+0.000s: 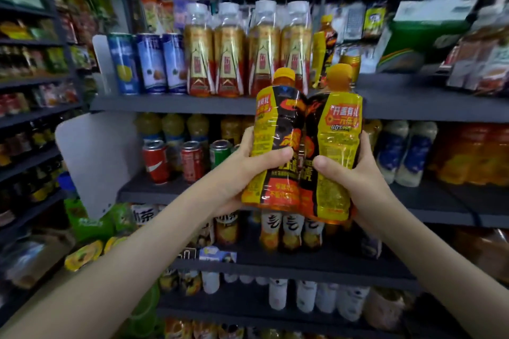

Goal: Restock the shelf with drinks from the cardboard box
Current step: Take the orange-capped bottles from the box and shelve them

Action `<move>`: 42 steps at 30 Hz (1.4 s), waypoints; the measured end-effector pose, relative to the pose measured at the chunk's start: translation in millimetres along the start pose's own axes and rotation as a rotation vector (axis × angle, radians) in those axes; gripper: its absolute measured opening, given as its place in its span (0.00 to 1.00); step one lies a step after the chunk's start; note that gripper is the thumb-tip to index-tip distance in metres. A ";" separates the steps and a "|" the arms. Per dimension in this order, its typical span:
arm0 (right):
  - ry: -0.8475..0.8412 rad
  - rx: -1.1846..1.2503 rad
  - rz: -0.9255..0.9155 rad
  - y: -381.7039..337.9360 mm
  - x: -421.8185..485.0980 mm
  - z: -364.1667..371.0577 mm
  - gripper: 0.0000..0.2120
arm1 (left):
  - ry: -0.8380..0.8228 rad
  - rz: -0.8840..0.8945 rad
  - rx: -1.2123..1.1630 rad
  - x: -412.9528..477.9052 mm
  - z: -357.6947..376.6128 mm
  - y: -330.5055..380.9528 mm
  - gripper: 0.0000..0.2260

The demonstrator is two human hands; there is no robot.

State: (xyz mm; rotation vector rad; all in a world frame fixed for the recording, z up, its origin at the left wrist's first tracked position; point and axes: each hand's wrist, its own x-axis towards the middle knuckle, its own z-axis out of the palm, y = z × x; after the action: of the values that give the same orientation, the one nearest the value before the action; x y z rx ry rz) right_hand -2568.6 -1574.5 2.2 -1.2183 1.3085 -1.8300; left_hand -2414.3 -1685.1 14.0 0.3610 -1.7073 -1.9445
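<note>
Here, two drink bottles are held up side by side in front of the shelves, their sides touching. The left hand (245, 173) is wrapped around the left bottle (275, 124), with the thumb across the front of its label. The right hand (358, 173) grips the right bottle (341, 124) the same way. Both bottles are upright, with yellow-and-black wrappers and orange caps, and the caps reach about the level of the top shelf (413, 96).

On that top shelf stands a row of tall tea bottles (228, 52) with white caps, holding amber liquid. To their left are three blue cans (150, 63). To their right is a single bottle (323, 49) in the same yellow-and-black wrapper as the two being held, and the board to the right of it is bare.

The second shelf (429, 201) carries red cans (155, 161) and a green can (220, 153), with yellow-filled bottles behind them. Pale bottles with blue labels (407, 151) stand further right. A white divider panel (96, 159) sticks out at the shelf's left end.

The third shelf (303, 261) holds short bottles with white labels (293, 231), partly hidden by the held pair. More white bottles (305, 294) sit below (their print is too blurred to read).
</note>
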 end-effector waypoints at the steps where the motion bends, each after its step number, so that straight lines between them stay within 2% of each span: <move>1: 0.011 0.012 -0.005 -1.3 4.4 -2.0 0.41 | -0.010 0.014 -0.002 5.0 0.8 3.5 0.26; 5: 0.036 0.046 -0.040 -13.2 17.4 -14.3 0.33 | -0.026 0.098 0.051 28.8 5.1 12.3 0.24; 10: 0.022 -0.077 -0.143 -33.0 37.2 -45.5 0.41 | -0.001 0.186 0.123 62.1 23.2 16.0 0.22; 15: -0.009 -0.169 -0.226 -58.1 64.0 -94.1 0.32 | 0.072 0.292 0.095 96.8 57.6 21.6 0.22; 20: -0.020 -0.160 -0.300 -83.9 105.4 -148.8 0.36 | 0.240 0.426 0.043 128.0 86.5 31.4 0.37; 22: -0.038 -0.132 -0.308 -92.7 125.7 -169.2 0.33 | 0.284 0.443 0.059 137.3 94.2 35.5 0.39; 26: -0.134 -0.136 -0.262 -99.7 173.0 -192.1 0.33 | 0.338 0.472 0.088 147.7 101.5 47.2 0.28; 28: -0.155 -0.162 -0.232 -92.7 197.2 -193.7 0.34 | 0.372 0.500 0.104 148.7 99.9 50.0 0.26; 31: -0.148 -0.129 -0.180 -77.8 228.0 -185.8 0.39 | 0.423 0.484 0.124 150.3 94.1 53.6 0.29; 35: -0.137 -0.052 -0.124 -64.7 265.9 -173.4 0.41 | 0.486 0.465 0.118 161.9 77.2 62.0 0.17; 37: -0.202 -0.086 -0.083 -62.7 282.0 -169.8 0.42 | 0.501 0.480 0.110 168.5 69.3 66.8 0.16; 39: -0.310 -0.130 -0.035 -61.8 295.0 -169.5 0.40 | 0.499 0.486 0.091 174.9 62.5 70.9 0.17; 42: -0.395 -0.261 0.045 -61.0 307.3 -171.0 0.29 | 0.500 0.491 0.074 183.0 53.4 75.2 0.18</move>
State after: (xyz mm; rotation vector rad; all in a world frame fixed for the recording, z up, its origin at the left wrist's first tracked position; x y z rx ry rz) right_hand -2849.1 -1741.3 146.8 -1.5771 1.3550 -1.3244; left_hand -2577.9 -1745.0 121.7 0.3728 -1.3773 -1.3058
